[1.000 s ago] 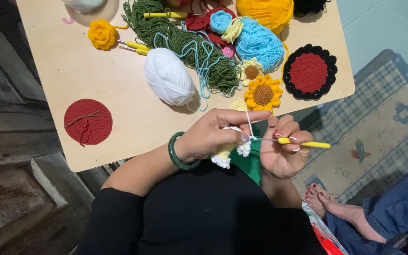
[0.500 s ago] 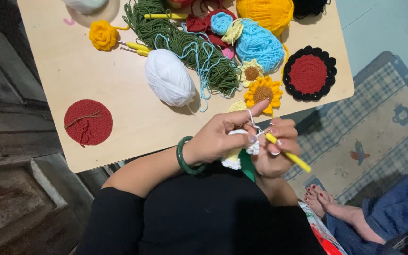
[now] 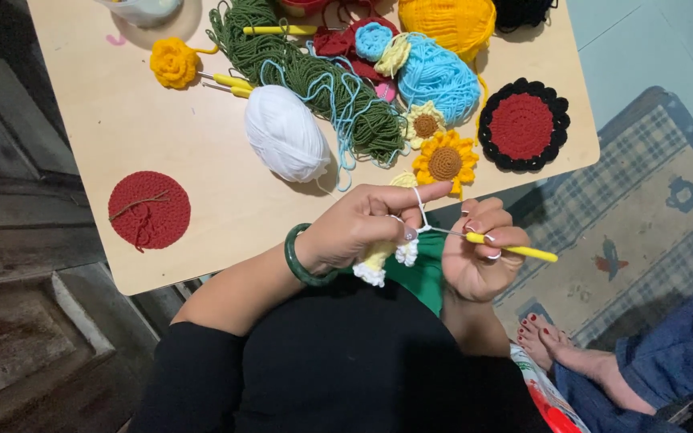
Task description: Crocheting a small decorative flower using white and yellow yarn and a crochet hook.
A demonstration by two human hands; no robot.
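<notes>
Small crocheted piece (image 3: 385, 258), pale yellow with fluffy white edging and a green part below, held just off the near edge of the wooden table (image 3: 202, 152) above the person's lap. Left hand (image 3: 362, 228) pinches it, forefinger extended with a thin white strand (image 3: 420, 207) looped over. Right hand (image 3: 481, 248) grips a crochet hook (image 3: 515, 251) (yellow handle, slim metal tip touching the piece), fingers curled closed around it. Green bangle (image 3: 302, 258), smooth and glossy, on the left wrist. On the table: oval white yarn ball (image 3: 286, 135); tangled dark green yarn (image 3: 314, 76); light blue ball (image 3: 439, 80); crocheted sunflower (image 3: 445, 163); flat red disc (image 3: 149, 210); red round with scalloped black border (image 3: 523, 124).
</notes>
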